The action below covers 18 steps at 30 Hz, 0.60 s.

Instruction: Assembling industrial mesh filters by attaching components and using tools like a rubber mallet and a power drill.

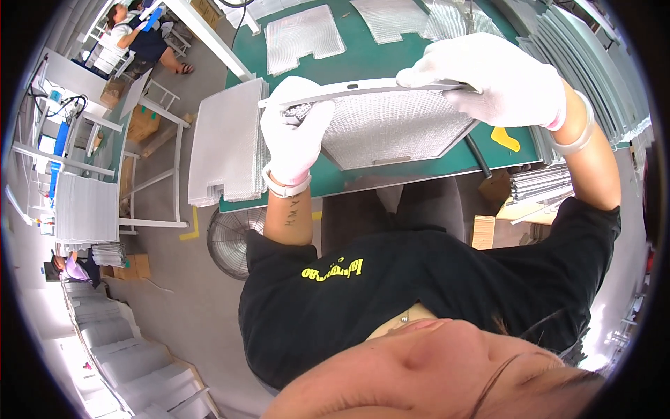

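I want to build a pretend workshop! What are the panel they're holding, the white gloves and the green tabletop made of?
Panel: probably metal; it's silvery and glints, with a fine, mesh-like texture.
White gloves: likely knitted fabric, matte and soft-looking, bending with the fingers.
Green tabletop: smooth and evenly coloured, maybe rubber or plastic; I can't tell which.

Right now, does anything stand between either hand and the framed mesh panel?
Nothing visible except the white gloves: the left hand and right hand hold the framed mesh panel near opposite ends.
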### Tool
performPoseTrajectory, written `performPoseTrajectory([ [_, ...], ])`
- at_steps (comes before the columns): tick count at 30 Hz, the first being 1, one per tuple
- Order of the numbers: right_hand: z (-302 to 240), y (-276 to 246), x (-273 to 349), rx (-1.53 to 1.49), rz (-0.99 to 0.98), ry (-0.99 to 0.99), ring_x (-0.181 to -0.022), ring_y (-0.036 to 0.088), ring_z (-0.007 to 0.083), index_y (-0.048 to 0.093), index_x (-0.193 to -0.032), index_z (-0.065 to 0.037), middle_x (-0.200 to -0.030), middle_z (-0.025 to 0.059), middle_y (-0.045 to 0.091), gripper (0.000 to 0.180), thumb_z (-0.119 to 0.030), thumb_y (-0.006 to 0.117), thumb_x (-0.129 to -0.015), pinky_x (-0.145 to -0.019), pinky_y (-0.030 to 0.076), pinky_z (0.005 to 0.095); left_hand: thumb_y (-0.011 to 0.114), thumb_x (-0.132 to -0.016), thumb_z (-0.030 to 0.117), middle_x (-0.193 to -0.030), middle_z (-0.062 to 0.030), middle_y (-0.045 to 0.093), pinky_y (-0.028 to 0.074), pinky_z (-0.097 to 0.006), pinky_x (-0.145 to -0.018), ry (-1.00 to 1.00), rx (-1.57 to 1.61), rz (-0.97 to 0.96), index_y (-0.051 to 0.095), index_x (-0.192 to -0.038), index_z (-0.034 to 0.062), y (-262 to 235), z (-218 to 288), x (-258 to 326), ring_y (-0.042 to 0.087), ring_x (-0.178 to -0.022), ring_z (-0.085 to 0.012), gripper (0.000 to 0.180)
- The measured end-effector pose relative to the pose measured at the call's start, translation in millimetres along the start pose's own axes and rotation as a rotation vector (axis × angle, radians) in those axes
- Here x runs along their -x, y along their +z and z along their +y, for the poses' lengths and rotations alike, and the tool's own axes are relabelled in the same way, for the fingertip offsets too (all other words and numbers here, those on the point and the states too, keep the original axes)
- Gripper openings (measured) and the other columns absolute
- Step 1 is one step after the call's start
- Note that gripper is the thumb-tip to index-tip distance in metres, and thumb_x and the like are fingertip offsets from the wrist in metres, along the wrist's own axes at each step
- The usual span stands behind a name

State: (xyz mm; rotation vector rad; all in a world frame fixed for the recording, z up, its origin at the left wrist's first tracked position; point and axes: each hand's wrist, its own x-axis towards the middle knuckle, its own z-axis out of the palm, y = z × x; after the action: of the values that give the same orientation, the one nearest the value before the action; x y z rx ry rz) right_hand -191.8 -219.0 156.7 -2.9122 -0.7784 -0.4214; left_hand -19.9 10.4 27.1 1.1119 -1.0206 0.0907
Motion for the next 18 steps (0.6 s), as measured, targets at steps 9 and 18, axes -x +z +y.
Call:
performPoseTrajectory([
  [9,-10.2,9.6,-25.1,-0.2,-0.019,0.146,-0.108,0.066,0.0319,0.064,-0.129,-0.007,-0.119,0.0143,0.068,0.04,-0.008,0.065,-0.089,-0.099,0.05,0.0366,0.077,-0.077,-0.006,-0.117,-0.0097,0.063,0.052,-0.025,-0.082,0.065,0.037,0.242,0.052,-0.132,-0.0038,3.4,-15.1,9.8,0.062,-0.094,-0.0112,0.061],
  [18,-13.3,-0.6,-25.2,-0.159,-0.137,0.134,-0.11,0.064,0.0307,0.061,-0.139,-0.015,-0.126,0.0128,0.067,0.058,0.001,0.062,-0.083,-0.1,0.049,0.0372,0.077,-0.076,-0.008,-0.124,-0.0106,0.06,0.051,-0.027,-0.09,0.164,0.013,0.356,0.052,-0.133,-0.0014,11.3,-24.9,11.6,0.062,-0.103,-0.0147,0.062],
])
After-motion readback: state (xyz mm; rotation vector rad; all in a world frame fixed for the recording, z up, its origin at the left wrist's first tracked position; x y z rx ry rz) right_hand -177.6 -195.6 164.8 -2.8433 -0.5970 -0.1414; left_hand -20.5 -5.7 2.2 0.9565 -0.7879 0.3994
